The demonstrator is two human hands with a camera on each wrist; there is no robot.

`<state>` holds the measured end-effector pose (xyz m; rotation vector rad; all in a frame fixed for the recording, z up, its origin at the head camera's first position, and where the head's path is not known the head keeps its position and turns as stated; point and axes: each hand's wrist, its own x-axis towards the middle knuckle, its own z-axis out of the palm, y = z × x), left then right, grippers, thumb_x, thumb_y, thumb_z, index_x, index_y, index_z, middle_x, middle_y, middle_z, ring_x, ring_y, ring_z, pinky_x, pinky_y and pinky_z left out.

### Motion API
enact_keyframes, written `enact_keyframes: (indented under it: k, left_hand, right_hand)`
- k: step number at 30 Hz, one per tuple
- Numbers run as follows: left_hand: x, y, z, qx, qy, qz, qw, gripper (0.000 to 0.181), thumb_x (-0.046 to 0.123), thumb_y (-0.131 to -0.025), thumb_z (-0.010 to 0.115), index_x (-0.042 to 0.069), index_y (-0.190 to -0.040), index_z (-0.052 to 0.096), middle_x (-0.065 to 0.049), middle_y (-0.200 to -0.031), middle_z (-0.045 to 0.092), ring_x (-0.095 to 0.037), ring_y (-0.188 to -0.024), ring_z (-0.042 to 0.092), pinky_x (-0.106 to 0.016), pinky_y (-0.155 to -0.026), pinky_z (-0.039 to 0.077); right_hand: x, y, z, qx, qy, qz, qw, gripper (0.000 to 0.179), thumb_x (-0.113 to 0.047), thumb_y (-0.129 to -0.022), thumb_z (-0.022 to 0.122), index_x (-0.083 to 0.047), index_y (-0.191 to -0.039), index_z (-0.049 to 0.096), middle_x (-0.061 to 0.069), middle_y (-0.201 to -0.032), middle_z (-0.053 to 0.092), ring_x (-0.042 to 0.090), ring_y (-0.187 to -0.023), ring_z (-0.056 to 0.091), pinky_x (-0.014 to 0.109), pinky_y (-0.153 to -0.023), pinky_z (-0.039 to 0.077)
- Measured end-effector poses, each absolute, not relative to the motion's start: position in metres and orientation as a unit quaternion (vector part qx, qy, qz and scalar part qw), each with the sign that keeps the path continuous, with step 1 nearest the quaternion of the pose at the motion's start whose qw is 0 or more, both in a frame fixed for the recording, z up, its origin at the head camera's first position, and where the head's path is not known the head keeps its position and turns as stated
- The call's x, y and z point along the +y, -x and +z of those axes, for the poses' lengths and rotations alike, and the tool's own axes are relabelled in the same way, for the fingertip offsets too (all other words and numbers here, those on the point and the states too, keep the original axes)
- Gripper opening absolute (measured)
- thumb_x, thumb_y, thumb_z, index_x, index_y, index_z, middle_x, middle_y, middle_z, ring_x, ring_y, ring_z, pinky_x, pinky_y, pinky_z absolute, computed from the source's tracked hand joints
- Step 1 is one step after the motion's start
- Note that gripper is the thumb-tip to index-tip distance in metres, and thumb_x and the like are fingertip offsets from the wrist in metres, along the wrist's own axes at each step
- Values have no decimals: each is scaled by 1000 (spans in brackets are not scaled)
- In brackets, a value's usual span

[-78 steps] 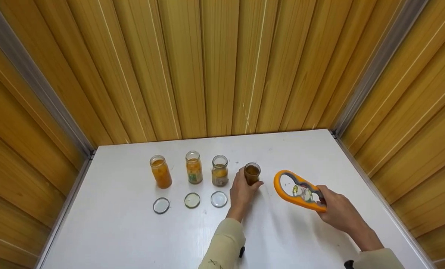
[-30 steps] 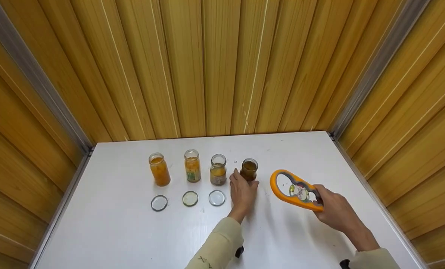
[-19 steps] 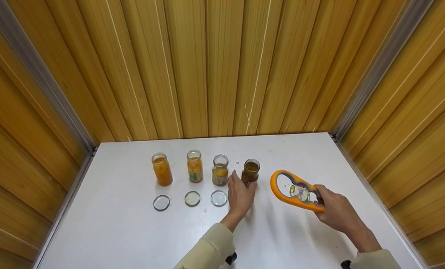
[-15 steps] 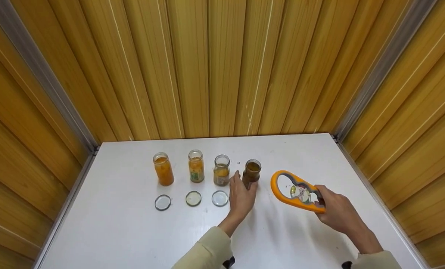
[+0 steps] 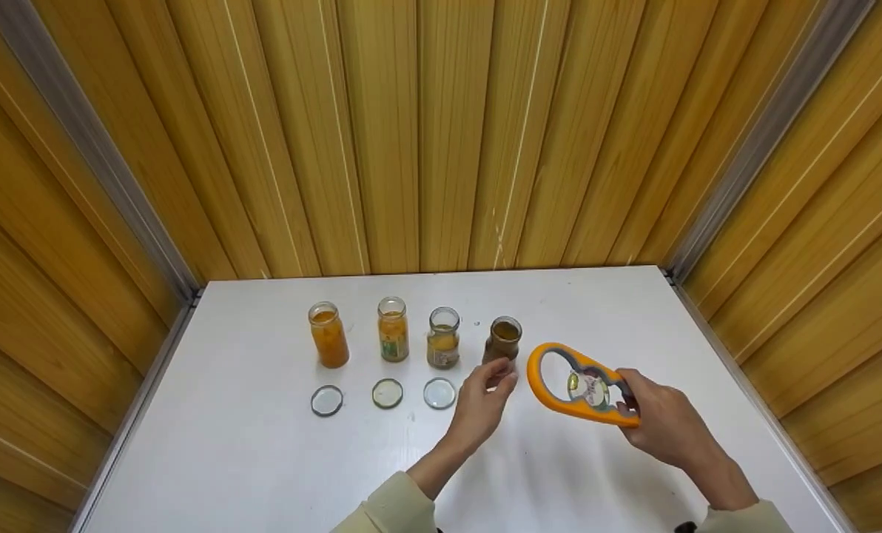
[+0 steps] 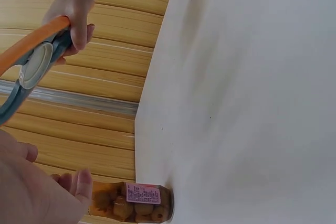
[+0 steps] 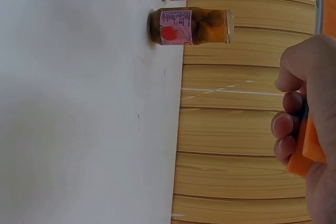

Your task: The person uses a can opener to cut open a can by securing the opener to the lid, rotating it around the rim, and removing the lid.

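Note:
My right hand (image 5: 661,414) grips an orange-and-grey jar opener (image 5: 589,413) by one end, above the table's right side. A round printed lid (image 5: 589,389) sits in one of its openings. My left hand (image 5: 476,407) has its fingers loosely bent, just in front of a lidless dark jar (image 5: 503,340), with nothing in its grasp. Round olive-brown pieces and a pink label show on this jar (image 7: 178,26) in the right wrist view. In the left wrist view, the left fingers (image 6: 79,184) overlap the jar's top, but contact is unclear.
Three lidless jars with orange or yellow contents stand to the left: a tall jar (image 5: 330,340), a labelled jar (image 5: 393,333) and a shorter jar (image 5: 443,344). Before them lie three lids, including a left lid (image 5: 327,400). Wood-look walls border the white table (image 5: 263,459).
My left hand has let go of the dark jar and drawn back toward me, its fingers bending. The jar opener has shifted slightly left in my right hand; the jars stay standing.

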<state>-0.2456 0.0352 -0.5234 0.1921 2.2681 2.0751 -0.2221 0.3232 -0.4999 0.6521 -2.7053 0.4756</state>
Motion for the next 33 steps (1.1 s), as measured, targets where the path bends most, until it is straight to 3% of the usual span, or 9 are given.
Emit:
enact_keyframes:
  k: [3, 12, 20, 27, 33]
  left_hand:
    - [30, 240, -520, 713, -77, 696, 42, 43, 19, -106, 60, -5, -142, 56, -11, -130, 65, -24, -117, 64, -34, -99, 55]
    - [20, 226, -513, 675, -86, 726, 101, 32, 27, -107, 59, 6, -127, 73, -1, -111, 74, -17, -103, 69, -33, -93, 58]
    - [20, 215, -508, 607, -58, 773, 178, 29, 17, -107, 57, 3, -129, 68, -10, -116, 70, -21, -102, 71, -35, -89, 60]
    - [20, 210, -508, 591, -37, 779, 207, 24, 12, -102, 61, 1, -122, 68, -10, -116, 68, -20, -99, 70, -35, -90, 60]
    - [19, 209, -516, 579, -47, 783, 221, 34, 24, -104, 64, -1, -127, 65, -12, -110, 70, -23, -98, 72, -37, -92, 60]
  right_hand:
    - [320, 221, -499, -941, -242, 164, 171, 54, 4, -74, 82, -2, -122, 59, 4, -93, 68, 9, -72, 65, 25, -61, 58]
    - [307, 214, -495, -934, -263, 169, 173, 56, 5, -72, 84, -2, -122, 60, 2, -94, 70, 6, -74, 65, 22, -64, 58]
    - [297, 213, -494, -929, -287, 168, 161, 56, 4, -73, 84, -3, -123, 60, 2, -96, 72, 6, -76, 66, 26, -66, 60]
    - [291, 212, -502, -921, -304, 171, 171, 57, 2, -70, 85, -4, -121, 61, -2, -92, 71, 2, -74, 62, 26, -64, 58]
    - [286, 209, -508, -920, -312, 167, 170, 65, -4, -63, 92, -6, -120, 61, -5, -92, 71, 3, -73, 62, 27, -63, 56]
